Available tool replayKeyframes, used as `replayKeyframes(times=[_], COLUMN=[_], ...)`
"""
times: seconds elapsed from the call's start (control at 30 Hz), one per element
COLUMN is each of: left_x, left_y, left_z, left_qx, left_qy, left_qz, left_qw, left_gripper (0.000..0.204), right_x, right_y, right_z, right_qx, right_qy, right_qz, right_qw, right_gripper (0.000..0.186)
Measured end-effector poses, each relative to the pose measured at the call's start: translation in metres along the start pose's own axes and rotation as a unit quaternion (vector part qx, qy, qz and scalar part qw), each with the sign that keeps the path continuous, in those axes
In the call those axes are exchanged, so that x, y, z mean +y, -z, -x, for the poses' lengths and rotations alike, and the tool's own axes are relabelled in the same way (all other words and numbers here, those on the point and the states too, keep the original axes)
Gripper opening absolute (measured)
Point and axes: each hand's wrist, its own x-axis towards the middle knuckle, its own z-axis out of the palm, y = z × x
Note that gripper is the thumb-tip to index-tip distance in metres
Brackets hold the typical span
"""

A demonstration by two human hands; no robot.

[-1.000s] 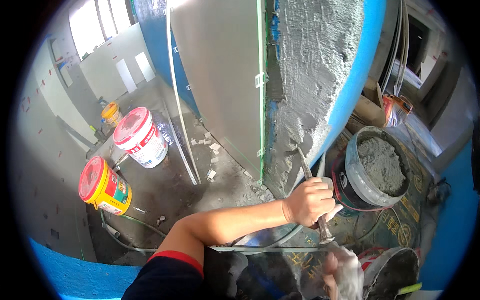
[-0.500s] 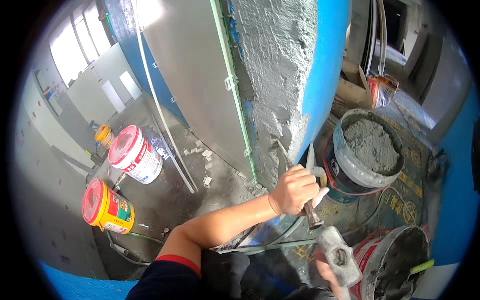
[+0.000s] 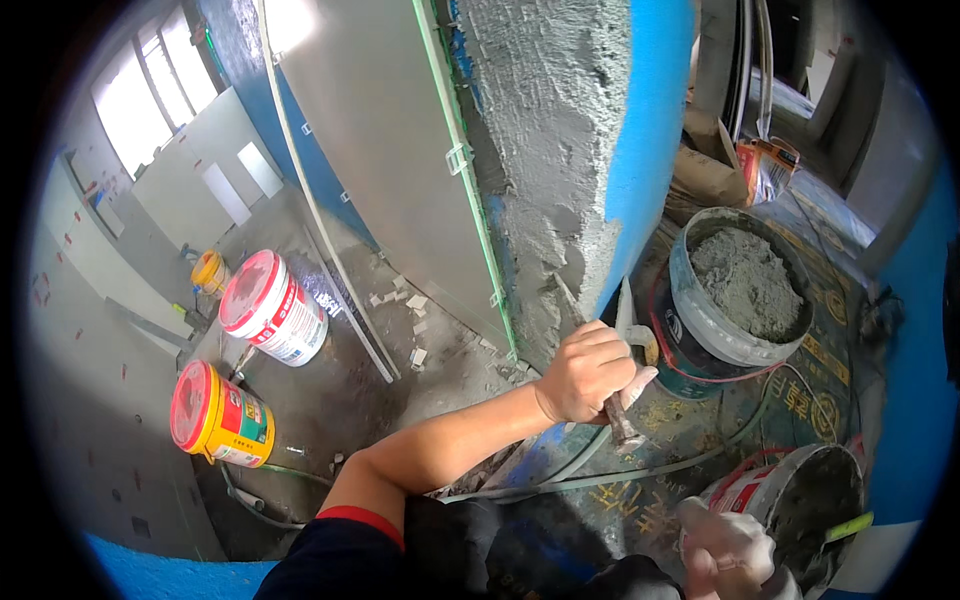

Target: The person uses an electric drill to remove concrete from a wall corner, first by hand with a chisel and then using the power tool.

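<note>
Left hand, bare, is closed in a full fist round the handle of a metal trowel with a mortar-caked grip; the blade tip rests against the low part of the rough grey mortar coat on the wall corner. Right hand, in a pale mortar-smeared glove, sits at the bottom edge; fingers look curled, but I cannot tell what, if anything, they hold.

Progress, as a judgement: the corner face is mostly covered with coarse grey mortar from top to near the floor. Surface is lumpy, not smoothed; the lower edge by the trowel is ragged with a bare patch. So coating looks largely on, levelling and the bottom strip look left.

Counts:
- grey bucket full of wet mortar: one, right of the trowel, near it.
- dirty white bucket with red band, nearly empty: one, just beside the right hand.
- white pail with red lid: one.
- yellow pail with red lid: one.
- small yellow pail: one, far back.
- large grey wall tile with green edge clips: one, left of the mortar.
- trowels: one.
</note>
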Motion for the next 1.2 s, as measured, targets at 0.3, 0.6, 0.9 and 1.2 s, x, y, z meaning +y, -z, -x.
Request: replayKeyframes(times=[0.3,0.6,0.9,1.2], left_x=[0.001,-0.005,-0.001,-0.005], left_y=[0.003,-0.006,-0.004,0.017], left_z=[-0.002,0.004,-0.013,0.003], left_qx=[-0.001,0.034,0.057,0.053], left_qy=[0.017,0.004,0.016,0.042], left_qz=[-0.014,0.007,0.013,0.0], left_qw=[1.0,0.999,0.998,0.998], left_gripper=[0.037,0.039,0.038,0.04], right_x=[0.006,0.037,-0.016,-0.031], right_y=[-0.025,-0.05,-0.01,0.004], right_z=[-0.019,-0.043,0.002,-0.011], right_qx=[-0.035,0.056,0.271,0.132], right_qy=[-0.293,-0.362,-0.102,-0.137], right_qz=[0.061,0.014,0.008,0.048], right_qw=[0.953,0.931,0.957,0.981], right_gripper=[0.031,0.022,0.021,0.023])
